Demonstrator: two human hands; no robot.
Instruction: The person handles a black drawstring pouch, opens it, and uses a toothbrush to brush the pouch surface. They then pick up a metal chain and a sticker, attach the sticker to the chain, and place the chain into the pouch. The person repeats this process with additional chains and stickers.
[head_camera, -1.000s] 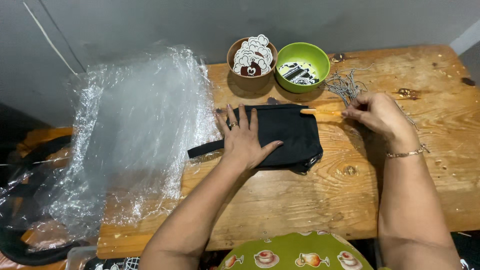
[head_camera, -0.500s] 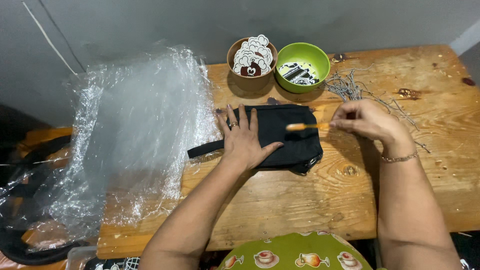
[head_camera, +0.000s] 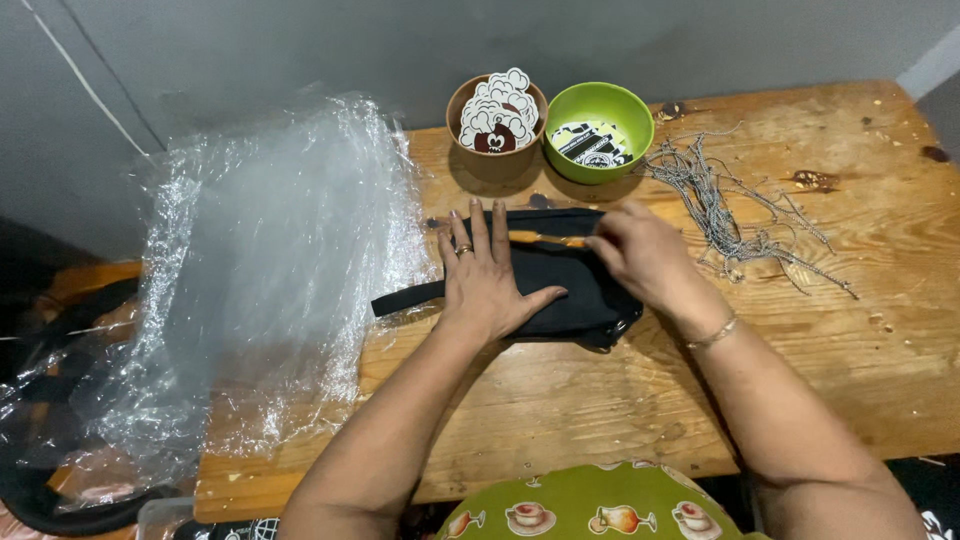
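A black fabric pouch (head_camera: 572, 300) lies on the wooden table (head_camera: 850, 340), with a black strap (head_camera: 405, 298) sticking out to its left. My left hand (head_camera: 490, 280) lies flat on the pouch, fingers spread, a ring on one finger. My right hand (head_camera: 650, 260), a thin bracelet at its wrist, has its fingertips pinched at the pouch's upper edge. A thin orange strip (head_camera: 545, 239) shows along that edge between the two hands. What exactly the fingertips pinch is hidden.
A brown bowl (head_camera: 462, 100) of white and brown cut-out tags and a green bowl (head_camera: 630, 110) of black-and-white labels stand at the back. Grey cords (head_camera: 710, 200) lie tangled to the right. Crumpled clear plastic film (head_camera: 270, 260) covers the table's left end.
My right hand has slid left along the pouch's upper edge, from its right end toward the middle. The left hand has stayed flat on the pouch.
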